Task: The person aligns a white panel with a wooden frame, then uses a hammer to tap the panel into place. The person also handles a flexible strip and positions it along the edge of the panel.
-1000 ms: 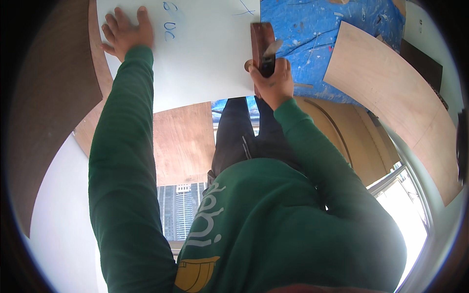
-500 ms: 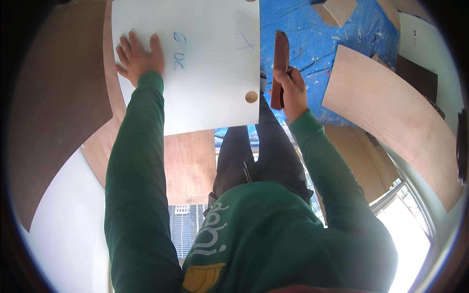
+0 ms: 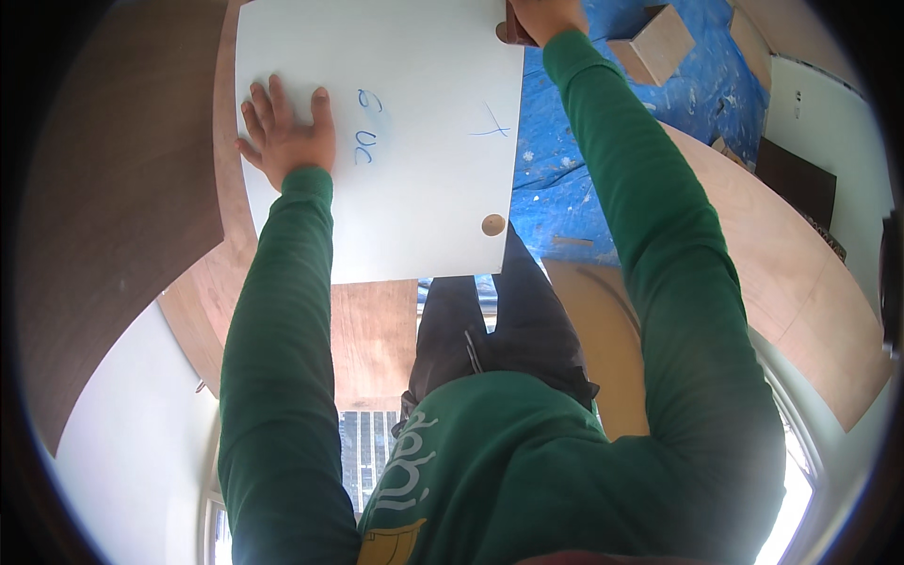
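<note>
A white board [image 3: 414,207] with blue pen marks lies in front of me. My left hand [image 3: 294,141] rests flat on its left part, fingers spread. At the far part of the board's right edge, my right hand [image 3: 551,17] grips a reddish-brown block [image 3: 514,28] that looks like a sanding block. The block overlaps the board's edge beside a round recess, and its far end is cut off by the top of the view. Near the board's near right corner is another round recess [image 3: 492,225].
Blue sheeting [image 3: 565,193] covers the floor to the right, with a wooden box-like piece [image 3: 652,45] on it. A curved-looking plywood panel [image 3: 800,273] stands at the right. A brown panel [image 3: 118,188] rises at the left. Plywood [image 3: 374,344] lies under the board.
My right hand has carried the block from beside the board to the far part of its right edge. My left hand stays flat on the board. The whole view has shifted slightly.
</note>
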`<state>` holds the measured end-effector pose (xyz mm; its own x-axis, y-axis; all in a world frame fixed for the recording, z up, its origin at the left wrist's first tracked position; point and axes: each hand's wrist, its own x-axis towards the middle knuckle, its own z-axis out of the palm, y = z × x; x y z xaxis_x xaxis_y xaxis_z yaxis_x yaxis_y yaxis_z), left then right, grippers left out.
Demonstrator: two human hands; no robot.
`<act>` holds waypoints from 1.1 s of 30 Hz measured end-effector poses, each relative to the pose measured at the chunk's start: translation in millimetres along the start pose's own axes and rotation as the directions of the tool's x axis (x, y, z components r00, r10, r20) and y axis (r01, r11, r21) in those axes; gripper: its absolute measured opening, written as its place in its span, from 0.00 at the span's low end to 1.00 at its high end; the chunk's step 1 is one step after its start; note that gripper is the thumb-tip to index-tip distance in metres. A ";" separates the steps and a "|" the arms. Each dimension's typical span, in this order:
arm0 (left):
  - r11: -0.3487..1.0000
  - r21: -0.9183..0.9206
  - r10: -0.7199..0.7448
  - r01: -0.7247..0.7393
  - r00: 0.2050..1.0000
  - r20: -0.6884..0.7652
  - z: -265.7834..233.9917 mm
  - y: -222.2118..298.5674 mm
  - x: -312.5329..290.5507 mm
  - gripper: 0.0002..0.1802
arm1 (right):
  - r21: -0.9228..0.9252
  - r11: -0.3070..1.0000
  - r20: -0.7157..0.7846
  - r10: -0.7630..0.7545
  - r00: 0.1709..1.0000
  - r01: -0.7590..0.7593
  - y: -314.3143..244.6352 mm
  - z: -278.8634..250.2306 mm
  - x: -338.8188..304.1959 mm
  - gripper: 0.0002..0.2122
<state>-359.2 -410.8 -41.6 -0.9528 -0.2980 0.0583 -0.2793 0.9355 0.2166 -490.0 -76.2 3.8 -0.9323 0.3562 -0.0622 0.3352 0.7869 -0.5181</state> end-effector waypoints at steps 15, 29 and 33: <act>0.998 -0.045 0.032 -0.033 0.999 -0.026 4.8 -6.3 -0.5 0.45 | -0.128 0.992 -0.025 -0.014 1.000 0.011 -6.6 17.1 29.2 0.32; 0.994 -0.096 0.051 -0.057 0.997 -0.058 7.2 -7.1 -0.1 0.45 | -0.041 0.999 0.019 0.024 1.000 -0.023 -8.1 -0.5 -3.0 0.30; 0.994 -0.087 0.061 -0.067 0.995 -0.073 10.0 -8.9 -0.1 0.46 | -0.028 1.000 0.008 0.012 1.000 -0.012 0.3 -0.6 -23.0 0.29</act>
<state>-357.8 -417.2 -53.4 -0.9568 -0.2533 0.1425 -0.2029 0.9333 0.2964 -468.3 -83.9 5.6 -0.9291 0.3621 -0.0752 0.3502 0.7962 -0.4933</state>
